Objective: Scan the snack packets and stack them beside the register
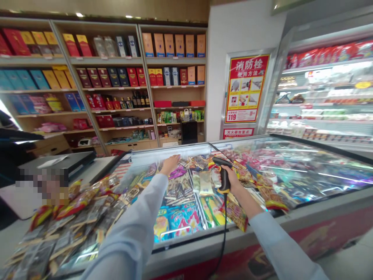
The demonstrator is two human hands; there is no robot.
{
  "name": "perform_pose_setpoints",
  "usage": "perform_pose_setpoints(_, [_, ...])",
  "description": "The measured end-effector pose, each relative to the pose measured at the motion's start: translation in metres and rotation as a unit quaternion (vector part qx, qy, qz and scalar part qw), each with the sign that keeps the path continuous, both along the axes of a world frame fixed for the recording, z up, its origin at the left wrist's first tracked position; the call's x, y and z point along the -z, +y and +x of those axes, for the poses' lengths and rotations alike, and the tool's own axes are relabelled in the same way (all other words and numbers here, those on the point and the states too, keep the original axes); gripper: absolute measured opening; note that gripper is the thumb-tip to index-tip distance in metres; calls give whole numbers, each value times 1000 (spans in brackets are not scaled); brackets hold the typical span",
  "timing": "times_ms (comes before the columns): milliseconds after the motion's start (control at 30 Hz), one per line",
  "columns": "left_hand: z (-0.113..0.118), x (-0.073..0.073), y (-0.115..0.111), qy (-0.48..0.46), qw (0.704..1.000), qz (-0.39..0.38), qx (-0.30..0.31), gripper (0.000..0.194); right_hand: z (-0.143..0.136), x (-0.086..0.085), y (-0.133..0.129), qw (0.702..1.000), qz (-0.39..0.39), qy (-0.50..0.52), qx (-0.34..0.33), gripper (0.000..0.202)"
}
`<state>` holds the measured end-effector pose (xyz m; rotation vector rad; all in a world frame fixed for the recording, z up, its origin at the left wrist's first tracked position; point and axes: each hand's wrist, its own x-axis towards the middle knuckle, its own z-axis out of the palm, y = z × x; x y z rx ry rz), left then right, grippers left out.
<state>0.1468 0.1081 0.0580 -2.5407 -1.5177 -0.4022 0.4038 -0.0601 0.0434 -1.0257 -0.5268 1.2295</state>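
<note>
My left hand (pixel 170 165) reaches over the far part of the open chest freezer (pixel 204 149), palm down with fingers stretched forward. Nothing shows in it, and wrapped ice pops lie just below. In my right hand (pixel 234 179) is a black and yellow barcode scanner (pixel 224 178), its cable (pixel 225 233) hanging over the freezer's front edge. Between my hands lie dark packets (pixel 179 188) and pale wrapped bars (pixel 205 182). Blue and pink packets (pixel 185 219) sit nearer, beside green and yellow ones (pixel 214 212). Red and yellow snack bags (pixel 237 214) lie beneath my right hand.
Many dark stick packets (pixel 72 229) and snack bags (pixel 78 202) are heaped at the left, on glass and counter. A grey device (pixel 58 165) stands behind them. Shelves of boxes (pixel 145 87) line the back wall. A lit refrigerated display (pixel 326 93) stands at the right.
</note>
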Motion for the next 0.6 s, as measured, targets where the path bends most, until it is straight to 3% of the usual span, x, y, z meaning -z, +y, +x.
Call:
perform_pose_setpoints(133, [20,25,36,25,999,-26,11,54,3,29,6,999,-34,-2,-5,19])
perform_pose_setpoints(233, [29,41,56,46,998,-46,21,63,2,40,8,999,-51,10,-5,17])
perform_pose_setpoints(367, [37,54,69,63,994,-78,35,59,2,38,7,998,-56,14,-5,14])
perform_pose_setpoints(600, [57,59,66,20,993,-108,36,41,1,36,5,998,-59,14,-16,16])
